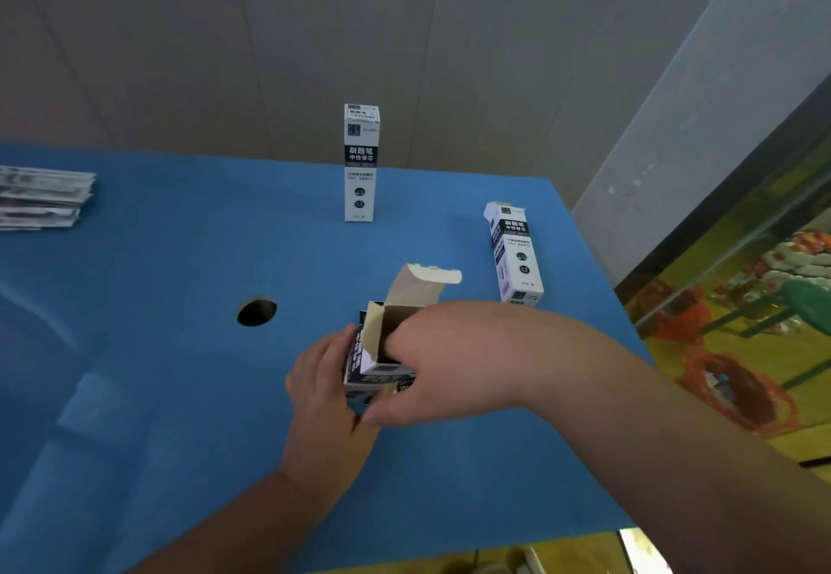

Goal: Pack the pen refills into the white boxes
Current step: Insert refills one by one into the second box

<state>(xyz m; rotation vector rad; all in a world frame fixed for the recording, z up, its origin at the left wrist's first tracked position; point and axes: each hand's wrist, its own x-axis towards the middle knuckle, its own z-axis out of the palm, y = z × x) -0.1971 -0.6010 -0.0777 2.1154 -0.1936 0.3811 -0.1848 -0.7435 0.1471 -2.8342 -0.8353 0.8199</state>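
An open white box (382, 362) with black print stands near the middle of the blue table (180, 286), its top flap (425, 279) folded up and back. My left hand (321, 387) grips the box from the left side. My right hand (443, 362) covers the box's right side, its fingers reaching into the open top; what they hold is hidden. Two closed white boxes stand farther off: one upright (361, 163) at the back, one leaning (513, 254) to the right. No loose pen refills show.
A stack of flat, unfolded boxes (42, 198) lies at the table's far left edge. A round hole (256, 312) is cut in the table left of the open box. The table's right edge drops to a yellow floor with orange cable (742, 393).
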